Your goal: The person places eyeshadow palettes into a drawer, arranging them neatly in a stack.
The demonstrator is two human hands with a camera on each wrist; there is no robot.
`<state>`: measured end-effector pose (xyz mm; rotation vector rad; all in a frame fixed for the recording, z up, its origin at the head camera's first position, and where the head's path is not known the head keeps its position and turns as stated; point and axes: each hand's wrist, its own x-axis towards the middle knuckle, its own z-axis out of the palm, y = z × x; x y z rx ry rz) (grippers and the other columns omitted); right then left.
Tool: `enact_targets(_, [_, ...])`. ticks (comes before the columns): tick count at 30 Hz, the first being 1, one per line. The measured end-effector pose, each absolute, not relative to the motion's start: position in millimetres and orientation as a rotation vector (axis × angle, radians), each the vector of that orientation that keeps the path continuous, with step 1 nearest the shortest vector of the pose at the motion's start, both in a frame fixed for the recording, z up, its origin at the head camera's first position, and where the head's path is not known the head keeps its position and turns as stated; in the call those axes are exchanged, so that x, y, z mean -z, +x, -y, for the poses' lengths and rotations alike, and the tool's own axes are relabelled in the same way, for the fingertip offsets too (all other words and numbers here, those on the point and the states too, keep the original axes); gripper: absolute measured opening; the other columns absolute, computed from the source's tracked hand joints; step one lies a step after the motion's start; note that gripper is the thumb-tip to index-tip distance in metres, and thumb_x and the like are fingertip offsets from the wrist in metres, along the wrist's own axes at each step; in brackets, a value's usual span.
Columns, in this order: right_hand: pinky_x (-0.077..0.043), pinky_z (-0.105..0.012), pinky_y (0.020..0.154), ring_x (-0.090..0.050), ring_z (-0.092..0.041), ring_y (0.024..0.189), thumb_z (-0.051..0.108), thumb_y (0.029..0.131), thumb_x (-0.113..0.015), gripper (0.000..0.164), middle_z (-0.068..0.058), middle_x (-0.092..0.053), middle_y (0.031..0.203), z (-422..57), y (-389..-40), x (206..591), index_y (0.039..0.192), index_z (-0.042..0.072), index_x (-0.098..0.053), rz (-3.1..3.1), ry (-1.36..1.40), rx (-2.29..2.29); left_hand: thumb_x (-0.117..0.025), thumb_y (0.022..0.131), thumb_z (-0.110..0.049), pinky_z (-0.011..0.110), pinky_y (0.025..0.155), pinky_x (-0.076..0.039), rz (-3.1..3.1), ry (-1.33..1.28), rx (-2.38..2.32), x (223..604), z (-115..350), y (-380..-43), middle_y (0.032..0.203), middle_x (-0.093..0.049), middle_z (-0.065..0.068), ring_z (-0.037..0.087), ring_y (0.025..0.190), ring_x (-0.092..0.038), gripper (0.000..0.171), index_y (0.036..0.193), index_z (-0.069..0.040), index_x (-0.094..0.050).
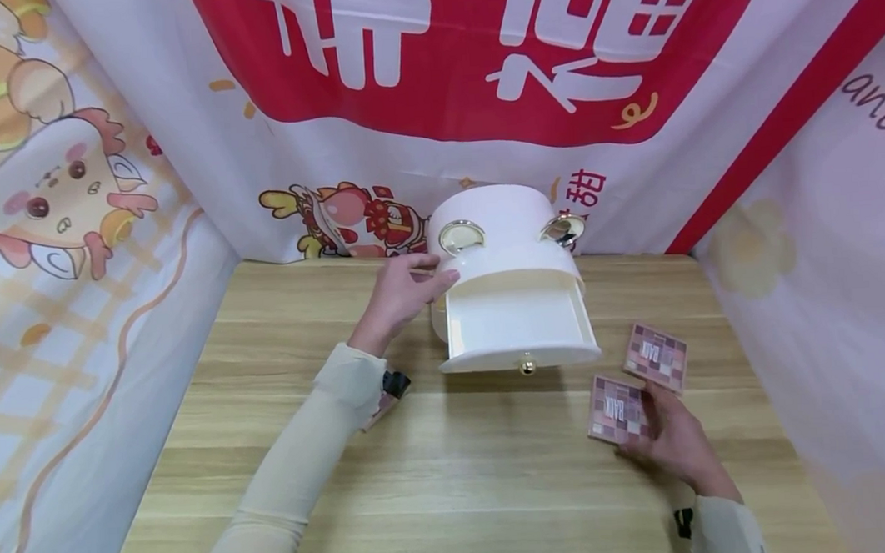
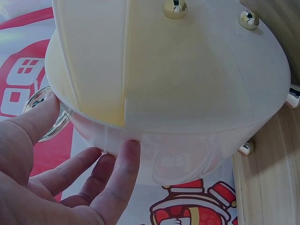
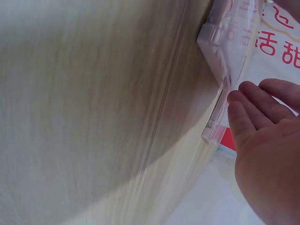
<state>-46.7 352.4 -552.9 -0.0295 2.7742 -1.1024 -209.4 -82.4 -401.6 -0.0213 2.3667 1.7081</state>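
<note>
The right hand (image 1: 676, 435) is pinching one palette (image 1: 612, 409), right of the open drawer (image 1: 518, 316), a second palette (image 1: 658, 355) is lying just beyond, and the left hand (image 1: 401, 294), its fingers spread, is touching the side of the white box (image 1: 507, 221).

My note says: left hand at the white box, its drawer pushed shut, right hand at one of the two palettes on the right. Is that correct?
Not the drawer: it is pulled open, as the head view shows. The rest stands: left hand at the white box, right hand at one of the two palettes on the right.
</note>
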Motion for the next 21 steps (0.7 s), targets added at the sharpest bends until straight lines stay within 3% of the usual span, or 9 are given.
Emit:
enact_targets(14, [-0.024, -0.065, 0.112, -0.027, -0.055, 0.138, 0.026, 0.051, -0.101, 0.147, -0.035, -0.023, 0.156, -358.0, -50.0, 563.2, 0.159, -0.002, -0.006, -2.708, -0.011, 1.046, -0.081, 0.086, -0.041, 0.035, 0.078, -0.06, -2.366, -0.02, -1.721, 402.0, 82.1, -207.8, 0.122, -0.066, 0.008, 0.019, 0.101, -0.067, 0.064, 0.138, -0.011, -0.06])
enact_targets(21, [-0.027, -0.067, 0.109, -0.03, -0.056, 0.136, 0.032, 0.051, -0.1, 0.142, -0.036, -0.027, 0.153, -356.5, -47.2, 562.3, 0.158, -0.004, -0.013, -2.769, 0.006, 0.986, -0.081, 0.086, -0.042, 0.036, 0.078, -0.059, -2.365, -0.021, -1.723, 401.9, 82.7, -207.9, 0.119, -0.067, 0.007, 0.02, 0.099, -0.067, 0.064, 0.138, -0.012, -0.06])
